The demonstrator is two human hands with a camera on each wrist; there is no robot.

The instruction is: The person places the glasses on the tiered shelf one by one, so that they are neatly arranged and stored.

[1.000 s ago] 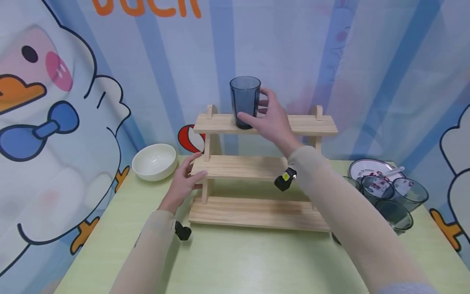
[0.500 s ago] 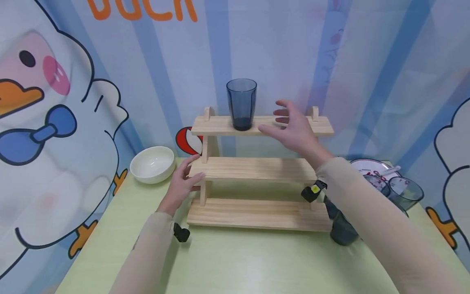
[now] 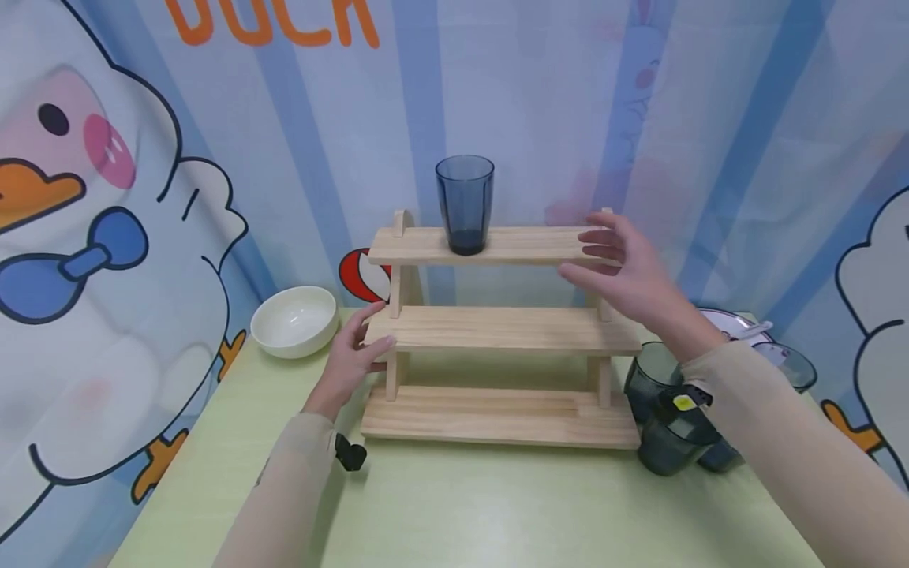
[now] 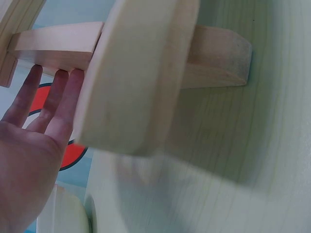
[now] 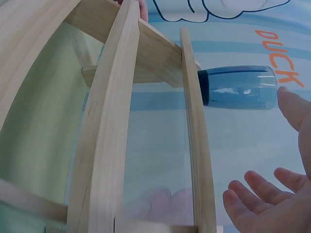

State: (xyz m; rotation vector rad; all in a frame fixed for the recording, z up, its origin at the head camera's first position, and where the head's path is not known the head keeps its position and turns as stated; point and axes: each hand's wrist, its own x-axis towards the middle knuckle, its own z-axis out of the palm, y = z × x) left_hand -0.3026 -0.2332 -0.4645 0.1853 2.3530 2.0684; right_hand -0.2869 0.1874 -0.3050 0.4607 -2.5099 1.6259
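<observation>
A tall blue-grey glass stands upright on the top shelf of a three-tier wooden rack, left of its middle. To the right of that glass, my right hand is raised in front of the top shelf's right end. Its fingers are spread and hold nothing, as the right wrist view also shows. My left hand rests against the rack's left side at the middle shelf. In the left wrist view its extended fingers touch a wooden upright; the thumb is hidden there.
A white bowl sits on the table left of the rack. Several dark glasses stand close by the rack's right side, partly behind my right forearm. Behind them lies a patterned plate with a white spoon. A printed curtain hangs behind.
My right hand has let go of the glass and moved right, away from it. The glass stays on the top shelf. My left hand has kept its place at the rack.
</observation>
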